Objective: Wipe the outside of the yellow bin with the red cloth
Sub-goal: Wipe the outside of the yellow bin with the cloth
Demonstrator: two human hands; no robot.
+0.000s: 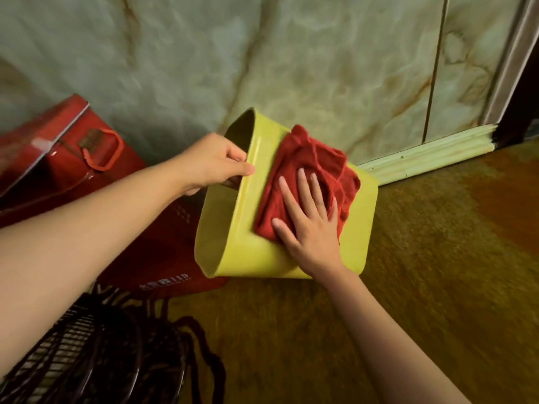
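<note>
The yellow bin (242, 246) is tipped on its side above the floor, its open mouth facing left. My left hand (214, 161) grips the bin's rim at the upper left, thumb outside and fingers inside. A crumpled red cloth (309, 158) lies on the bin's upturned outer wall. My right hand (309, 220) presses flat on the cloth, fingers spread and pointing up toward the wall.
A red gift bag with a cord handle (70, 158) and a red box (175, 258) lie left of the bin. A dark wire fan cage with a cable (96, 354) fills the bottom left. A marbled wall, a pale skirting board (431, 156) and brown floor surround the bin.
</note>
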